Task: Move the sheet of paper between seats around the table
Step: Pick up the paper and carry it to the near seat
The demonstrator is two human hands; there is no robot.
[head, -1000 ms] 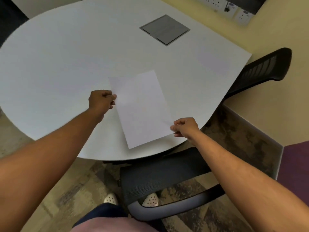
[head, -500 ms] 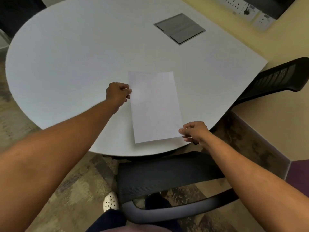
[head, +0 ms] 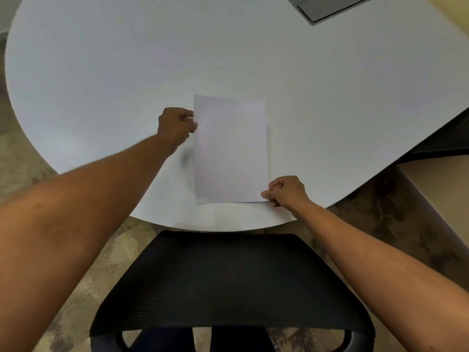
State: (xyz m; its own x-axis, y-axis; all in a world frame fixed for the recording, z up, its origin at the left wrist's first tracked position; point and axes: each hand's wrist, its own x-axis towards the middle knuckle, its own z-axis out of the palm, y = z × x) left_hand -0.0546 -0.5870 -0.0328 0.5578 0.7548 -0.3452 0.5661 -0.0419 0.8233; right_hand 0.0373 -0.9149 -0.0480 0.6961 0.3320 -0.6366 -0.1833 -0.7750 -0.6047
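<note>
A white sheet of paper [head: 229, 151] sits upright in portrait on the white round table [head: 127, 72], close to the near edge and straight ahead of a black mesh chair [head: 228, 280]. My left hand [head: 176, 127] pinches the sheet's left edge near its top corner. My right hand [head: 286, 190] pinches the bottom right corner. A faint shadow lies under the sheet's left side, so that side looks slightly raised; whether the rest touches the table is unclear.
A grey cable hatch [head: 327, 6] is set in the table at the far right. A second dark chair [head: 446, 138] stands at the right side of the table. Mottled carpet [head: 22, 161] surrounds the table.
The sheet has turned from a slant to square with the table's near edge and now lies in front of the black chair. Both hands kept their pinch. The view has shifted closer.
</note>
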